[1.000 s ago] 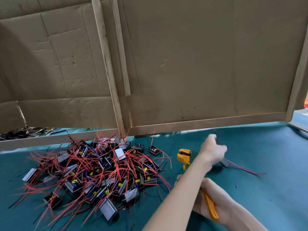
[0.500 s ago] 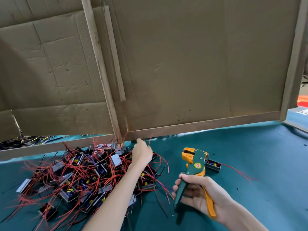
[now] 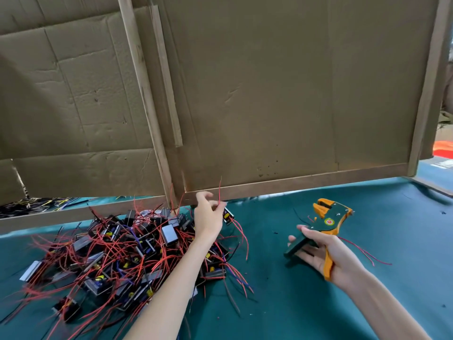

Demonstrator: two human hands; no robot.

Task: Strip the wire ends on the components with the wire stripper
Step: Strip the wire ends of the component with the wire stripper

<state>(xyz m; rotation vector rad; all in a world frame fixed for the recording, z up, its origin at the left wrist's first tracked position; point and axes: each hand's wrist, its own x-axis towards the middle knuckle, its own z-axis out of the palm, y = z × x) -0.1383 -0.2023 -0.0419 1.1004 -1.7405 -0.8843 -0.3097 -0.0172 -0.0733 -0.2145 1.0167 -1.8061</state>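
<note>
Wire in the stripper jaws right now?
No, the wire stripper in the right hand is apart from the red wire the left hand pinches.

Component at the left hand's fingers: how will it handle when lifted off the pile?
Probably light: the left hand holds the component in a mere pinch. Its red wire stands upright, so fairly springy, not limp. Likely to snag: the pile is a tangle of wires.
</note>
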